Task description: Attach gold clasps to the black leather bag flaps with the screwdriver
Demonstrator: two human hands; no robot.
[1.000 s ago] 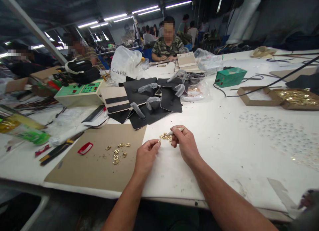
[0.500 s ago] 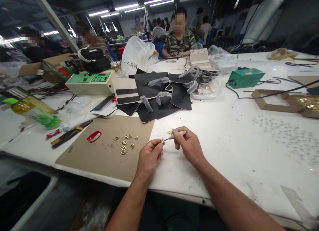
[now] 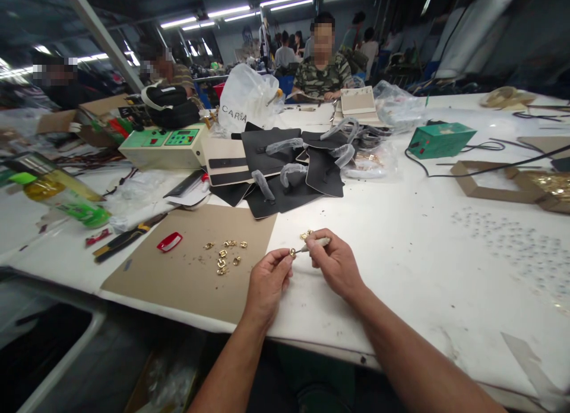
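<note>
Pinched between the thumb and fingers of my left hand [image 3: 269, 279] is a small gold metal fitting [image 3: 293, 252]. My right hand [image 3: 336, 258] is closed around a thin-shafted tool [image 3: 318, 243] with a pale handle, a screwdriver or an awl; I cannot tell which. The tool's tip meets the fitting, or nearly so. Just behind the tool lie more gold fittings [image 3: 305, 235] on the white table. Several loose gold fittings [image 3: 222, 262] are scattered over a brown board [image 3: 178, 294] to the left of my hands.
A red tray [image 3: 170, 242] and a yellow-black cutter [image 3: 129, 237] lie left. Black panels with wrapped handles [image 3: 285, 193] are piled ahead. A green box [image 3: 440, 139] with a cable and cardboard trays [image 3: 494, 190] stand right. Across the table sits a person in camouflage [image 3: 321, 77].
The tool in my right hand has shifted slightly left, and that hand has turned a little. My left hand keeps its pinch on the fitting. The view has moved very slightly.
</note>
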